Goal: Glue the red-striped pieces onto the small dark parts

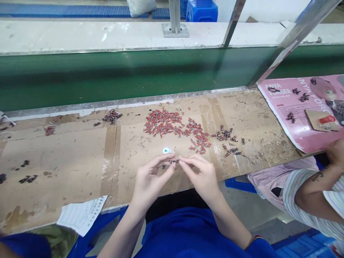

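We hold small dark part [174, 161] between fingertips, over cardboard [142, 168] near its front edge. Our left hand [149, 181] pinches one end, thumb against forefinger; our right hand [201, 175] pinches other end. Hands close together. Just beyond: white disc with blue centre [166, 151]. Farther back, we see pile of red-tipped parts [163, 122]; right of it, scattered dark parts [225, 134]. Paper slip [80, 215] overhangs edge, left. Co-worker's arm [313, 182] far right, near pink poster [309, 139].

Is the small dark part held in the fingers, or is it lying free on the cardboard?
Held: the small dark part sits between the fingers of the left hand and the right hand.
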A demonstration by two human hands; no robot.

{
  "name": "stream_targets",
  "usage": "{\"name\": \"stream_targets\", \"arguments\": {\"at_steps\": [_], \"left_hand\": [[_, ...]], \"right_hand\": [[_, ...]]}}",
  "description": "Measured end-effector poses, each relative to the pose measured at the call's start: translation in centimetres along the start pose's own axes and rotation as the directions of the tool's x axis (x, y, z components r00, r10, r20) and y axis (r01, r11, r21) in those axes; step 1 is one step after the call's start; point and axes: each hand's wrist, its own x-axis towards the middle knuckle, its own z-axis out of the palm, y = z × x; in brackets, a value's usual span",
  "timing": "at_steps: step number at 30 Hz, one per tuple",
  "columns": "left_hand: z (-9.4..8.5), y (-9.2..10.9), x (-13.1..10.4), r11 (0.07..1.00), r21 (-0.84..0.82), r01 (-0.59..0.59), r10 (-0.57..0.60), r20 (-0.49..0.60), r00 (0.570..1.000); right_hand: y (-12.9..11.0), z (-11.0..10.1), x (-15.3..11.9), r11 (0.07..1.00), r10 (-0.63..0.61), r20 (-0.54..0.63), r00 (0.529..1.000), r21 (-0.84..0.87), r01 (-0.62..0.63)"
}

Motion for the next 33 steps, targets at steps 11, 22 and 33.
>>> {"name": "stream_targets", "arguments": {"at_steps": [11,22,33], "left_hand": [[0.4,0.4,0.4,0.963,-0.176,0.206,-0.196,0.075,0.978],[0.6,0.2,0.3,0.974,-0.121,0.194,-0.186,0.074,0.980],[-2.9,-0.7,-2.8,0.970,0.243,0.016,0.027,-0.173,0.985]], "right_hand": [[1.2,-1.2,1.3,0.855,0.269,0.218,0.938,0.394,-0.337],[0.8,-0.9,1.0,0.893,0.234,0.164,0.958,0.355,-0.279],[5.5,-9.2,2.0,0.912,0.083,-0.514,0.854,-0.307,-0.273]]}}
